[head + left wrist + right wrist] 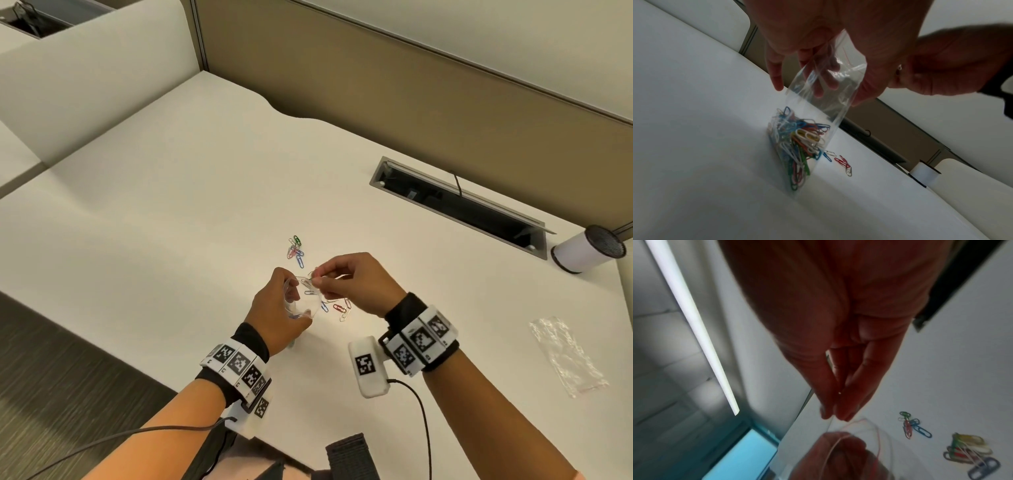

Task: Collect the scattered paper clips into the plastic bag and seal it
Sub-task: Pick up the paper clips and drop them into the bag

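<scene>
My left hand [289, 298] holds a clear zip bag [308, 301] upright by its top, its bottom resting on the white desk [171, 205]. In the left wrist view the bag [813, 100] is part full of coloured paper clips [799, 142], with my fingers [774, 73] curled at its open mouth. My right hand [317, 279] hovers at the mouth, thumb and fingertips [835, 412] pinched together on what looks like a small paper clip [899, 68]. Loose clips lie in a far cluster [296, 250] and a near cluster [339, 308] beside the bag.
A second, empty plastic bag [567, 356] lies flat at the right. A white cylinder [585, 248] lies on its side by the open cable slot [459, 202]. Partition walls [411, 85] close the desk's back and left; its front edge [85, 339] runs at lower left.
</scene>
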The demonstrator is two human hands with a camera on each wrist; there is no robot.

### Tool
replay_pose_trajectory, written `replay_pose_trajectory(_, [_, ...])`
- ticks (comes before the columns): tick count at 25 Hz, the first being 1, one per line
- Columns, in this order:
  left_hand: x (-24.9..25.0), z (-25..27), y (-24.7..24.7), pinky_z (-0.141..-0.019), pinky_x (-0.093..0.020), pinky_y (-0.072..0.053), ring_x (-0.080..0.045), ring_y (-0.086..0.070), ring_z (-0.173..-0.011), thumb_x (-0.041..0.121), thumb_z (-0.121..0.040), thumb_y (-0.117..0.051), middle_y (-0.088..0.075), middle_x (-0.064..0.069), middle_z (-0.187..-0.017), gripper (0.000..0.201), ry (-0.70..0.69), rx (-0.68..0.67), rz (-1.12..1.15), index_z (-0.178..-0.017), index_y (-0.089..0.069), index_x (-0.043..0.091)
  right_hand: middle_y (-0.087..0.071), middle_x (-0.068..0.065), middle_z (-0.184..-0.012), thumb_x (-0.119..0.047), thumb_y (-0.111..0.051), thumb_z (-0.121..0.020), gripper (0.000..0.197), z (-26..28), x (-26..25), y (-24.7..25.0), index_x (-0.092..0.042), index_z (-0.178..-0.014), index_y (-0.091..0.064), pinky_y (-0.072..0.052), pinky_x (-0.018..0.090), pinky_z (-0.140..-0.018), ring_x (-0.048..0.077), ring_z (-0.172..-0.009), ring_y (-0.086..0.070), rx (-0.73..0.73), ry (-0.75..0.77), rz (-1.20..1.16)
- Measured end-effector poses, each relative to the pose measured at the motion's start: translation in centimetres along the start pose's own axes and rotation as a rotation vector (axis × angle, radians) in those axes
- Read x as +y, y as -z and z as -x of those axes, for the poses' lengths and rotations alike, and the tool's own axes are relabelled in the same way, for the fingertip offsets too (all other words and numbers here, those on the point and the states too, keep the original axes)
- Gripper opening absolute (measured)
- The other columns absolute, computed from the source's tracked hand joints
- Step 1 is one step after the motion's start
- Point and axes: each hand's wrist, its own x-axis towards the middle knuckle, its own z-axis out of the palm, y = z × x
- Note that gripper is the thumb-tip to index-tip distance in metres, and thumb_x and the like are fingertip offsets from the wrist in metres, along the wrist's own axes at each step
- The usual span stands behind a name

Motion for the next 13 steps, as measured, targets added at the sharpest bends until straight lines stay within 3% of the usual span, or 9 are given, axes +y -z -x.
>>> replay_pose_trajectory(4, [0.3,0.0,-0.4,-0.064,-0.009,-0.047,-0.015,-0.058,-0.086,0.013,-0.072,-0.078,-0.058,0.001,-0.089,0.048,-0.005,-0.012,0.017,-0.101,-0.041,0.022,-0.074,-0.002,-0.076,-0.017,-0.072,-0.082,0.008,0.9,-1.2,-2.5,-0.013,-0.087,-0.076,-0.047,0.013,-0.055,0.012,-0.067,-0.072,0.086,0.036,0.329])
replay_pose_trajectory(7, [0.3,0.0,-0.3,-0.063,-0.011,-0.045,-0.014,-0.058,-0.083,0.011,-0.070,-0.077,-0.058,0.001,-0.088,0.048,0.002,-0.004,0.022,-0.100,-0.041,0.021,-0.076,0.002,-0.082,-0.016,-0.072,-0.083,0.011,1.2,-1.4,-2.1,-0.013,-0.092,-0.076,-0.051,0.013,-0.057,0.012,-0.068,-0.073,0.085,0.016,0.213])
replay_pose_trajectory(10, [0.0,0.0,0.0,-0.065,-0.009,-0.042,-0.013,-0.057,-0.083,0.012,-0.068,-0.078,-0.058,0.002,-0.086,0.048,-0.006,0.023,-0.004,-0.101,-0.043,0.018,-0.076,0.008,-0.082,-0.008,-0.073,-0.081,0.013,0.7,-0.3,-0.2,-0.009,-0.093,-0.076,-0.060,0.026,-0.073,0.020,-0.075,-0.075,0.161,-0.004,-0.004])
replay_pose_trajectory(13, [-0.2,0.1,0.5,-0.064,-0.006,-0.041,-0.016,-0.056,-0.082,0.009,-0.068,-0.078,-0.058,0.000,-0.085,0.048,-0.008,0.049,-0.002,-0.101,-0.043,0.016,-0.072,0.007,-0.081,-0.007,-0.078,-0.075,0.020,-0.5,3.5,1.6,-0.009,-0.095,-0.072,-0.061,0.038,-0.078,0.028,-0.078,-0.073,0.242,-0.108,0.022])
